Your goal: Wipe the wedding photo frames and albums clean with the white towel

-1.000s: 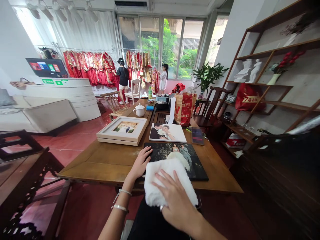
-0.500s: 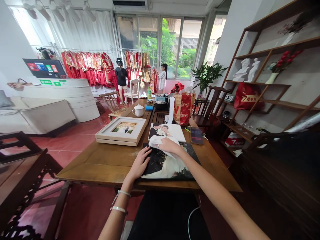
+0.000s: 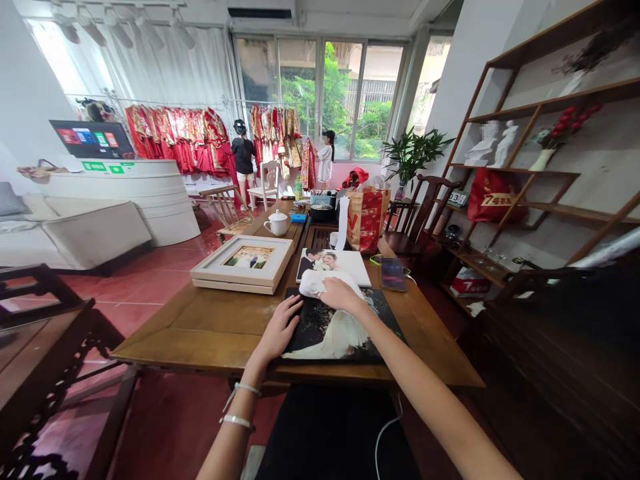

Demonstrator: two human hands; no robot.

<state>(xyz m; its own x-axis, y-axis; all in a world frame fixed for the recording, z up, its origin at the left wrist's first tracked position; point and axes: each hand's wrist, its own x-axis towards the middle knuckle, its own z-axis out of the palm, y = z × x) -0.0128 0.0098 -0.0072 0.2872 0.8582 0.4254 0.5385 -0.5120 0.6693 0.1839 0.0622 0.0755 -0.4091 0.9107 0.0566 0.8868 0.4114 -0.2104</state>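
Observation:
A dark photo panel showing a pale gown lies flat at the table's near edge. My left hand rests at its left edge, fingers spread and holding nothing. In my right hand is a bunched white cloth, pressed on the panel's far part; the fingertips are partly hidden in its folds. Just beyond lies a white-edged photo print of a couple, its near side partly covered by the cloth. Left of it sits a framed photo in a pale wooden frame, which appears stacked on another.
On the wooden table stand a lidded white teapot, a red paper bag and a phone. Dark chairs flank the table. Two people stand by racks of red garments at the back.
The cloth has shifted slightly and bunched differently under my right hand, which stays near the panel's far edge. My left hand keeps its place.

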